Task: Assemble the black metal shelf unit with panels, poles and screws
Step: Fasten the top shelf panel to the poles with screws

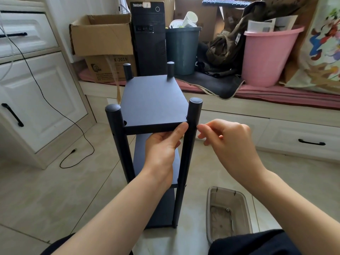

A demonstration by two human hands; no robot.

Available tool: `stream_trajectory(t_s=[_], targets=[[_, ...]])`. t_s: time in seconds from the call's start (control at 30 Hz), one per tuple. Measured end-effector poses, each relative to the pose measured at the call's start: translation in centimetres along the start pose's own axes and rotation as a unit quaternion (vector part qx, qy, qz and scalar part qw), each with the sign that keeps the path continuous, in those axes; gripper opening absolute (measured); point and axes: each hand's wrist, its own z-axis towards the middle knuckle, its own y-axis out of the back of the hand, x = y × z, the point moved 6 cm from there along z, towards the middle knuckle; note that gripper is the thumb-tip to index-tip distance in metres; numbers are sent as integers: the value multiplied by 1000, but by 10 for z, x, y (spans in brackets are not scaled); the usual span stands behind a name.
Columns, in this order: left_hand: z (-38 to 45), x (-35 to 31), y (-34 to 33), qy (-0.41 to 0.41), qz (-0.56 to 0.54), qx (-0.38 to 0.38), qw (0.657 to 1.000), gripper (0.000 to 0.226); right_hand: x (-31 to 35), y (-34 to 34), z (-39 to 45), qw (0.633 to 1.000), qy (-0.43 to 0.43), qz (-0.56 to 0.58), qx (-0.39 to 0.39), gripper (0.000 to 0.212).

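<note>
Standing upright on the tiled floor (46, 190), the black shelf unit (154, 144) is judged nearly complete. Four poles are in place at the corners; the near right pole (189, 144) and near left pole (119, 144) are seen full length, the two far ones only as capped stubs above the top panel (152, 102). A middle panel (139, 153) and a bottom panel (161, 208) are seen below, partly hidden by the left forearm. A small screw head appears on the near right pole at the middle panel's level, so that joint is taken as fastened.

Remaining work, as judged: the top panel's near right corner is being fixed to its pole. Whether the other top corners are screwed cannot be told.

Left hand (163, 144): curled round the front edge of the top panel, thumb lying on the edge just left of the near right pole, fingers beneath and out of sight. The panel is held level by it.

Right hand (226, 138): fingertips drawn together at the right side of the near right pole, at the top panel's height, touching or just off it. A screw may be pinched there; none can be made out.

A clear plastic tray (228, 214) lies on the floor near the unit's right foot, below the right forearm, with a few small parts inside, presumably leftover hardware.
</note>
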Motion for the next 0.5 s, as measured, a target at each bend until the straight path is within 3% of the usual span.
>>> stream_trajectory(t_s=[0.17,0.27,0.4,0.5], targets=[[0,0,1,2,4,-6,1000,32,3,-1,0,1000,10,-5,-6,9],[0,0,1,4,0,-5,1000,30,0,-4,0,1000,2,-24,14,23],[0,0,1,3,-1,-4,1000,25,4,-1,0,999,20,-25,6,12],[0,0,0,3,2,-4,1000,22,2,-2,2,998,10,-50,21,24]])
